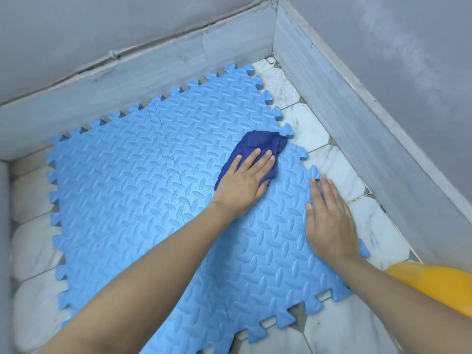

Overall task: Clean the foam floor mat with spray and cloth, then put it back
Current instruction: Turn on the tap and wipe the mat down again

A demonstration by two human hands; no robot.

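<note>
A light blue foam floor mat (143, 180) of interlocking pieces with toothed edges lies flat on the tiled floor in a room corner. My left hand (245, 182) presses flat on a dark blue cloth (258, 144) near the mat's right edge, fingers spread over the cloth. My right hand (330, 218) lies palm down on the mat's right edge, fingers together and pointing away from me, holding nothing. No spray bottle is in view.
White marble-look floor tiles (339, 169) show around the mat. Grey skirting and walls (357, 118) close the corner at the back and right. A yellow rounded object (439, 282) sits at the lower right, beside my right forearm.
</note>
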